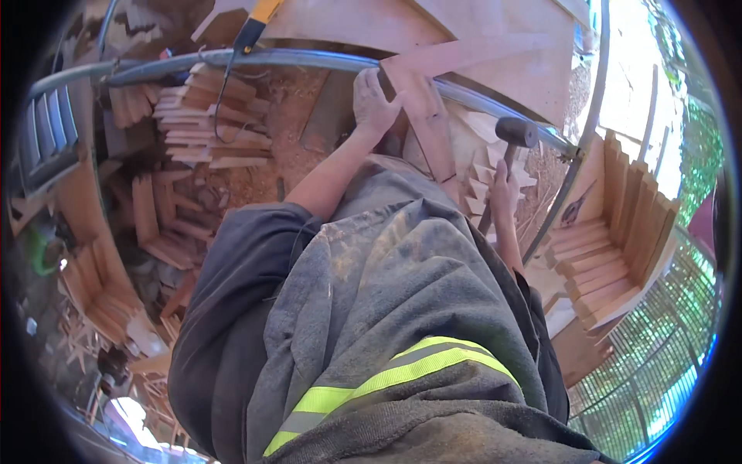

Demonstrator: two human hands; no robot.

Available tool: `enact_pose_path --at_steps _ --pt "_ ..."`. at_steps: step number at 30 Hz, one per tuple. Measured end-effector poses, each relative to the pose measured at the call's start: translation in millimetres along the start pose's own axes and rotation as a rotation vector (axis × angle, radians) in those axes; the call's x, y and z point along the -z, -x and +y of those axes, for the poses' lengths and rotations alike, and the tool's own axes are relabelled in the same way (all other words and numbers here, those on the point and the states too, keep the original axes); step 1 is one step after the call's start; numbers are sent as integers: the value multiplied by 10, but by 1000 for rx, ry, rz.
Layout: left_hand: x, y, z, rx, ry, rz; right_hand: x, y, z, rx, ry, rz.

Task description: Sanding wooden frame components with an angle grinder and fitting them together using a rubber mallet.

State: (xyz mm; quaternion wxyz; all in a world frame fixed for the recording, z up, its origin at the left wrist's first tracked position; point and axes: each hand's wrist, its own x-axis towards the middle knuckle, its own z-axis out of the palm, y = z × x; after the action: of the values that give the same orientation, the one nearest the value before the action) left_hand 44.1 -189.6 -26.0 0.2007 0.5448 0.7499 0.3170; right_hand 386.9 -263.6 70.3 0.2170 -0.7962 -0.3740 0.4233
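Observation:
An angled wooden piece [421, 108], made of two flat boards meeting in a V, lies across the metal rail at the bench edge, one leg pointing down toward me. My left hand [376, 104] is at its corner, the board's edge between thumb and fingers; part of that grip is hidden. On the right, my right hand [504, 192] is closed around the handle of a mallet [516, 132]. The mallet's dark round head is raised, to the right of the wooden piece and apart from it.
Sheets of wood [348, 22] cover the bench beyond the metal rail [309, 58]. A yellow-and-black tool [251, 32] rests at the rail with a cord hanging down. Stacked wooden pieces [212, 124] stand at left, more angled pieces [610, 247] at right. Sawdust lies on the floor.

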Motion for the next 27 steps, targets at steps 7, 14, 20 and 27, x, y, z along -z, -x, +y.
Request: enact_pose_path --at_steps 7,14,20,27 --pt "-111 -471 -312 -534 -576 -438 629 1017 596 -153 -356 401" --pt "-598 -108 142 -638 -494 -488 832 1725 1161 -376 -702 747" --pt "-736 -70 342 -696 -410 -529 1260 1877 1926 -561 -602 1008" --pt "-404 -165 171 -574 -461 -501 2009 1606 3100 -680 -153 1010"
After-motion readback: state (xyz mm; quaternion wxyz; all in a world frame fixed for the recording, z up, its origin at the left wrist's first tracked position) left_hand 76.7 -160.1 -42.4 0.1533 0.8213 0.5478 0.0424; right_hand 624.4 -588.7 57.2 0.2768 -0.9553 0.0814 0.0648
